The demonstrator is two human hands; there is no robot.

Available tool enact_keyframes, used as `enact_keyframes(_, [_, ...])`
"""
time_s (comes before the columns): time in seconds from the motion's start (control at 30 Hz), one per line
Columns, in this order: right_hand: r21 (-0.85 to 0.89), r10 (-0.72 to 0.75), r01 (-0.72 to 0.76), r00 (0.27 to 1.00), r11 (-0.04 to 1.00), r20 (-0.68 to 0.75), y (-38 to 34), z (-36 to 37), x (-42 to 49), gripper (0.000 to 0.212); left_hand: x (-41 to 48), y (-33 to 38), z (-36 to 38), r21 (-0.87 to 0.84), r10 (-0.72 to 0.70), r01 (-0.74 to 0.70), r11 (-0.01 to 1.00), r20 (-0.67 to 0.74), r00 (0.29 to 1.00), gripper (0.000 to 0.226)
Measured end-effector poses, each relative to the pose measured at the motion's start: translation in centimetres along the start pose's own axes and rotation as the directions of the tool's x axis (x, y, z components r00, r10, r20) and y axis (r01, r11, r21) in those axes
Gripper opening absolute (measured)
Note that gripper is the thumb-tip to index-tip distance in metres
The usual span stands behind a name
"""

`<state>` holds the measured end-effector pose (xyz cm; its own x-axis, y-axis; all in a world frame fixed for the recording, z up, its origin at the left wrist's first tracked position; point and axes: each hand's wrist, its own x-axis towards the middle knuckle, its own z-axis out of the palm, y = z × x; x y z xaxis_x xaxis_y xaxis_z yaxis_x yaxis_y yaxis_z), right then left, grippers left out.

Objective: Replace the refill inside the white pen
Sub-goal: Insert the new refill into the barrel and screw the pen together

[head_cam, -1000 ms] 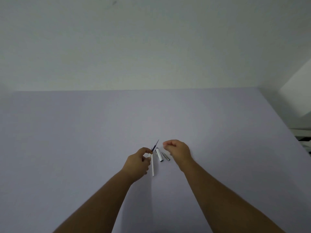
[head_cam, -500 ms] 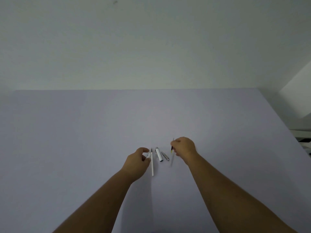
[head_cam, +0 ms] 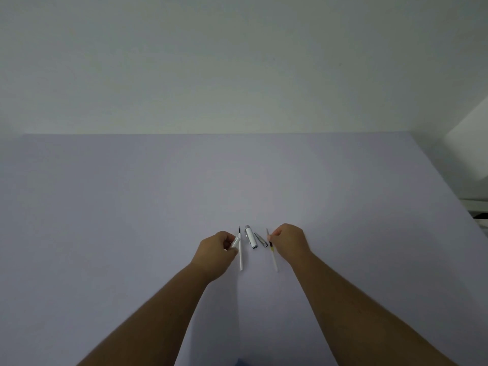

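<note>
Pale lavender table [head_cam: 132, 207]. Lying on it: white refill [head_cam: 240, 253], 12-to-6 o'clock orientation; white pen cap [head_cam: 250, 236] at its 3 o'clock; small grey tip piece [head_cam: 261, 239] next; clear refill [head_cam: 273, 253] furthest right.

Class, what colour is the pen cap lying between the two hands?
White with a silver clip, pen cap, seen in the head view.

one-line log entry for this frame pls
stage: refill swap | left hand: holds white pen part, beside white refill | right hand: pinches yellow-banded refill | pen cap, metal tip: on table
</note>
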<state>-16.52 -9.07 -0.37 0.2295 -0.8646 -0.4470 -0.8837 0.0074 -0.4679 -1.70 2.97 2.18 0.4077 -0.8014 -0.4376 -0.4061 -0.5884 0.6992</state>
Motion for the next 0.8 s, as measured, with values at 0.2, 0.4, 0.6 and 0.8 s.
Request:
enact_keyframes(0.2, [0.010, -0.023, 0.023, 0.999, 1.000, -0.024, 0.0, -0.1, -0.4, 0.024, -0.1, -0.1, -0.1, -0.007, 0.007, -0.007, 1.000, -0.024, 1.000, 0.012])
enact_keyframes(0.4, [0.063, -0.121, 0.124, 0.991, 0.990, -0.063, -2.2, 0.2, -1.7, 0.025, 0.0, -0.5, -0.8, 0.001, -0.003, 0.004, 1.000, -0.106, 0.994, 0.007])
enact_keyframes(0.6, [-0.282, -0.229, 0.244, 0.970, 0.928, 0.085, -5.0, 3.8, -2.9, 0.024, 0.1, -1.0, -1.5, -0.052, -0.073, 0.065, 0.997, -0.162, 0.984, 0.008])
enact_keyframes(0.8, [-0.353, -0.278, 0.277, 0.959, 0.894, 0.050, -4.7, 5.7, -3.6, 0.032, -0.3, -1.9, -1.9, -0.073, -0.094, 0.083, 0.994, -0.159, 0.983, 0.009])
